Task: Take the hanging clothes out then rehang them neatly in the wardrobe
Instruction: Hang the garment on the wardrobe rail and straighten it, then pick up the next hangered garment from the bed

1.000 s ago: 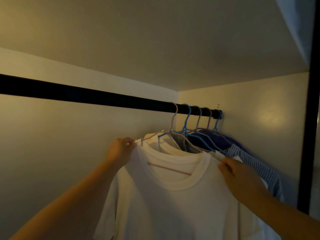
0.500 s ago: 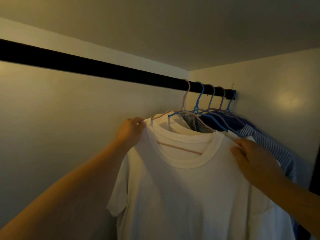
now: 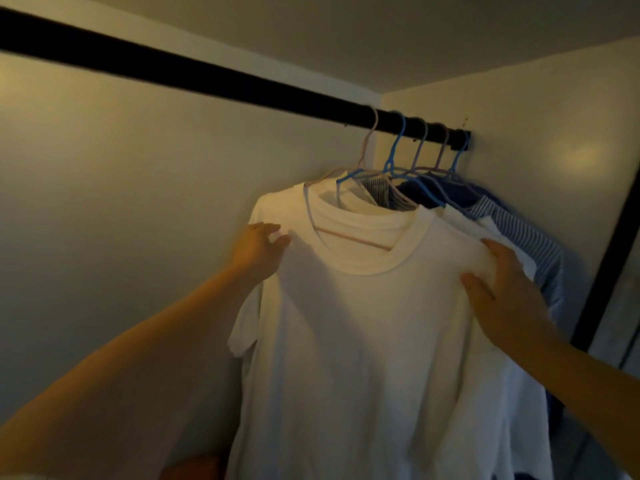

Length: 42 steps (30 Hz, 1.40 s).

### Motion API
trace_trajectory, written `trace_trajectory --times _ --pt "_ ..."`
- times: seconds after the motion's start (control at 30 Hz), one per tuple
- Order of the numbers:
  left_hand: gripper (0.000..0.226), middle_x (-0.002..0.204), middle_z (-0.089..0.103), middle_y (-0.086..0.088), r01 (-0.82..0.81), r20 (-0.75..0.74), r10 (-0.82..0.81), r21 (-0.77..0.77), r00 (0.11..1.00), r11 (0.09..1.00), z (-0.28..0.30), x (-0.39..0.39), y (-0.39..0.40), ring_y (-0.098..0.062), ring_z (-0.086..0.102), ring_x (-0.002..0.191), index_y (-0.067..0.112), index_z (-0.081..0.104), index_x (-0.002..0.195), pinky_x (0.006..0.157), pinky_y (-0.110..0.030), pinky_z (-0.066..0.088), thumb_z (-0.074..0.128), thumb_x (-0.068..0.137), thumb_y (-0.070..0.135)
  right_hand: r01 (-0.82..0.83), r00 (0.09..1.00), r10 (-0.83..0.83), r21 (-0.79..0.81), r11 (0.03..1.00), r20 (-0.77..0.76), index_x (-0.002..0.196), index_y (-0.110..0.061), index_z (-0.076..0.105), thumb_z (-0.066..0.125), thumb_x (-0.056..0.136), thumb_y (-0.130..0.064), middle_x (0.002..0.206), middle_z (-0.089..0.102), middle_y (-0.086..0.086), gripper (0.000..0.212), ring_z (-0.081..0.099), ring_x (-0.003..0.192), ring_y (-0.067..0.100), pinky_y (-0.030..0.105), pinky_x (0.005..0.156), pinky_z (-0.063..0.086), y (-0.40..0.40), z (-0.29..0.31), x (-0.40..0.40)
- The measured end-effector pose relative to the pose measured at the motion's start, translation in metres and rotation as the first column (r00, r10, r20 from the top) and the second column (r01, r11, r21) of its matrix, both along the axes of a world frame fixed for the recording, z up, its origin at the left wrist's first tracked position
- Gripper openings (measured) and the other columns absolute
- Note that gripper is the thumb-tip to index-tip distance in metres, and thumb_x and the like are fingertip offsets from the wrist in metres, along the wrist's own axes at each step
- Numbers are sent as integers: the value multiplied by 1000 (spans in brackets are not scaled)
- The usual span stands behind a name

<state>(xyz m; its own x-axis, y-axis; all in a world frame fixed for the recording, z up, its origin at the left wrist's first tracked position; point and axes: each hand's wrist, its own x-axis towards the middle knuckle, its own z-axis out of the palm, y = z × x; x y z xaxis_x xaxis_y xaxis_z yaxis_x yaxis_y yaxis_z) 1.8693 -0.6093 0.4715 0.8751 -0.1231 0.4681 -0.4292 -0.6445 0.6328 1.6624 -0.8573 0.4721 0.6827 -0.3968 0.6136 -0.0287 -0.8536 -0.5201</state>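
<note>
A white T-shirt hangs on a pale pink hanger from the black rail, in front of the other clothes. My left hand touches the shirt's left shoulder with loosely extended fingers. On the right shoulder lies my right hand, thumb and fingers spread over the cloth. Behind hang a second white garment, a grey striped one, a navy one and a blue-striped shirt on blue and pale hangers, packed at the rail's right end.
The rail's long left stretch carries nothing. The wardrobe's back wall is behind, its side wall on the right. A dark vertical frame edge stands at the far right. A blurred rounded object shows at the bottom edge.
Both hands slid down from the top of the shirt's shoulders, and my left hand loosened its grip. The view moved closer and tilted, so the rail sits higher.
</note>
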Motion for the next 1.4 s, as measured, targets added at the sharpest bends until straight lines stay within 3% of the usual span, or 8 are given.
trace_trajectory --times 0.27,0.47,0.63,0.77,0.83,0.97,1.13,1.4 --pt "23 99 66 -10 8 -302 -9 -6 953 1000 -93 -102 17 -30 62 101 14 68 98 85 -34 48 51 92 28 -10 991 16 47 999 -134 107 -4 47 55 90 -25 95 49 9 28 53 82 26 28 65 39 -1 -59 -57" --pt "16 87 57 -9 55 -500 3 102 866 993 -205 -217 42 -23 53 82 18 62 86 76 -36 42 49 92 24 -2 888 21 40 999 -459 105 -6 53 50 92 -30 96 59 12 27 51 78 23 38 77 47 -1 -176 -149" --pt "23 105 67 -11 83 -684 64 180 727 980 -305 -336 68 -27 61 102 12 68 103 86 -30 46 51 93 24 -9 661 25 25 1000 -750 90 -9 57 42 95 -20 84 58 11 19 57 78 29 34 70 42 19 -271 -258" --pt "12 84 51 -4 189 -792 46 201 609 961 -355 -417 87 -20 49 82 19 60 91 74 -28 38 49 94 22 85 533 81 149 985 -842 73 -7 65 40 77 11 61 58 10 31 58 53 26 21 54 49 43 -320 -340" --pt "12 78 50 -2 235 -842 69 226 535 945 -374 -451 97 -21 47 74 21 54 86 64 -27 38 47 95 25 151 526 16 112 982 -851 78 -15 53 37 93 -10 67 53 5 23 55 68 26 22 61 40 49 -347 -382" --pt "23 75 52 -13 300 -875 89 257 476 919 -407 -506 114 -26 50 75 11 55 71 67 -33 40 49 92 19 359 320 9 130 924 -947 77 -21 48 39 94 -31 85 59 7 22 60 93 31 30 73 44 76 -396 -472" --pt "29 117 64 -13 494 -908 91 304 409 815 -433 -551 137 -28 60 102 9 63 114 89 -34 47 47 95 24 512 121 75 127 849 -990 100 -15 56 39 94 -30 102 65 9 24 62 96 27 31 81 48 139 -436 -575" --pt "21 103 64 -9 814 -910 -7 368 415 449 -461 -561 193 -23 57 93 11 67 99 80 -25 40 49 92 18 865 155 134 200 460 -979 109 -6 61 42 95 -23 109 63 15 29 60 99 26 35 88 47 294 -463 -701"
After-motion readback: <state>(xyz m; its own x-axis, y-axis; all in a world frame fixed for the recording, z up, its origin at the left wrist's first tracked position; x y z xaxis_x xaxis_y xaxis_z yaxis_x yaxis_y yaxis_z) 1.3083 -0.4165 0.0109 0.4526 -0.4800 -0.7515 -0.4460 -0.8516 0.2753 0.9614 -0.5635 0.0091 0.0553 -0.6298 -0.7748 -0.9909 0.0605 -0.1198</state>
